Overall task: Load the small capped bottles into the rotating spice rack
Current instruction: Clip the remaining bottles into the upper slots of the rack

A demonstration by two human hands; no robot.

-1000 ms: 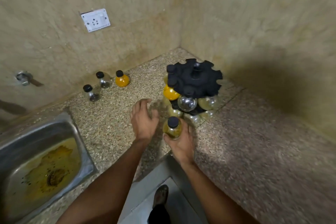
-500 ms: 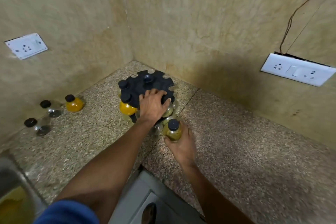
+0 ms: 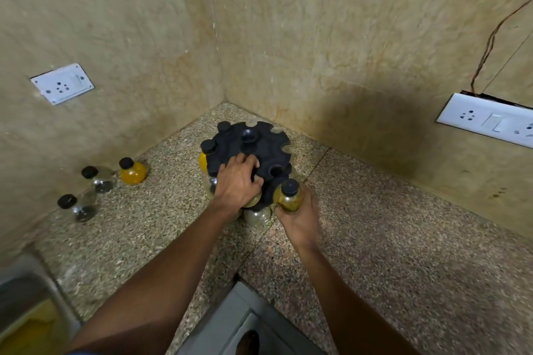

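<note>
The black rotating spice rack point(image 3: 259, 144) stands in the counter corner, with several capped bottles hanging in its slots. My left hand point(image 3: 238, 181) rests on the rack's near top edge, fingers spread over it. My right hand point(image 3: 300, 216) grips a small round bottle with yellowish contents and a black cap point(image 3: 288, 196), held right against the rack's near right side. Three loose bottles stand by the left wall: an orange-filled one point(image 3: 132, 171) and two clear ones point(image 3: 99, 179) point(image 3: 76, 207).
A steel sink point(image 3: 26, 305) sits at the lower left edge. White wall sockets point(image 3: 62, 83) point(image 3: 490, 121) are on the left and right walls. The speckled granite counter point(image 3: 389, 239) spreads to the right; its front edge drops off near the bottom centre.
My left hand moved from the counter onto the rack top. My right hand brought the bottle up against the rack. The view swung right, so the sink slid out.
</note>
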